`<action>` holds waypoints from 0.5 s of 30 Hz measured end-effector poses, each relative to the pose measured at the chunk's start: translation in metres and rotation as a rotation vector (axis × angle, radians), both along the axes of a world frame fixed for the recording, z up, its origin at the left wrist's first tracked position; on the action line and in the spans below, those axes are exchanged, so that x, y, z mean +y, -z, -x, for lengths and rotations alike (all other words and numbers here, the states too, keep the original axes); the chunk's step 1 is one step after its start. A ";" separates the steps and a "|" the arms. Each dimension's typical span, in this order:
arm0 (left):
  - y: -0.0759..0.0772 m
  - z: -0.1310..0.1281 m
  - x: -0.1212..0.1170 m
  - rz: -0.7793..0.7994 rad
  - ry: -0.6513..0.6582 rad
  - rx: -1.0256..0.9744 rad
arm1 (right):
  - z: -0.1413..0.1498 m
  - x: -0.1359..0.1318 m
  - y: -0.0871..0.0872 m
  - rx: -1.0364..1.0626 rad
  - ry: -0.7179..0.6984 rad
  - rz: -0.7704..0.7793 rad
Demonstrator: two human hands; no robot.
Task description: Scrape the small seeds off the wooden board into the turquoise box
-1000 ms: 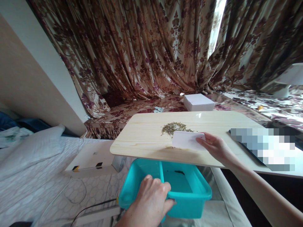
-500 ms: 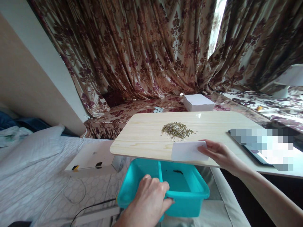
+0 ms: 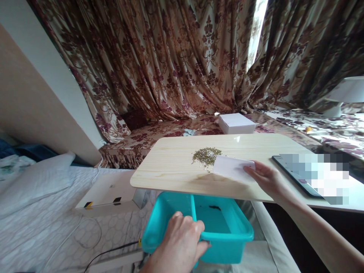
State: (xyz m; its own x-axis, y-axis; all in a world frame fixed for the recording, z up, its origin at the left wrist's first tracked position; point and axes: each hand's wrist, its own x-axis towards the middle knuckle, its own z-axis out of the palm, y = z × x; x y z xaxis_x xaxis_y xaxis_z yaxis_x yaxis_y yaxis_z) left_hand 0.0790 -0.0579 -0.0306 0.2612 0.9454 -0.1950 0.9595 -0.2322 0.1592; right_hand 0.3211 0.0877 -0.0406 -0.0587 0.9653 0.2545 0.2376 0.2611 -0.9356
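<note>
My right hand (image 3: 263, 175) pinches a white card (image 3: 231, 167) by its right end, above the pale wooden tabletop (image 3: 165, 163). The card's left end is at the right side of a loose heap of small green and whitish grains (image 3: 205, 155) and covers part of it. My left hand (image 3: 183, 237) grips the near rim of a turquoise plastic bin (image 3: 227, 242) by its divider. The bin has two compartments and sits just below the table's front edge. A few dark bits lie in its right compartment.
A tablet-like device (image 3: 298, 178), partly pixelated, lies on the table's right side. Behind the table stands a white box (image 3: 237, 123). A flat white carton (image 3: 108, 191) and a dark cable (image 3: 110, 250) lie on the bed at left. Patterned curtains (image 3: 170, 57) hang behind.
My right hand has lifted the card from the table's front edge and moved it up and right, to the heap's right side. My left hand keeps its grip on the bin.
</note>
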 end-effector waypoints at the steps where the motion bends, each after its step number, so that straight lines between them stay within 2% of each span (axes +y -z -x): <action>1: 0.000 0.000 0.000 -0.002 0.002 0.002 | 0.000 0.001 -0.002 -0.008 0.029 -0.012; 3: 0.000 0.000 0.000 -0.002 0.004 0.005 | 0.001 0.002 -0.006 -0.028 0.050 -0.029; 6: -0.002 0.000 0.000 0.003 -0.002 0.000 | 0.005 0.004 -0.008 -0.043 0.010 -0.051; 15: -0.003 -0.001 0.001 0.015 -0.024 -0.009 | 0.010 0.014 0.003 -0.103 -0.051 -0.069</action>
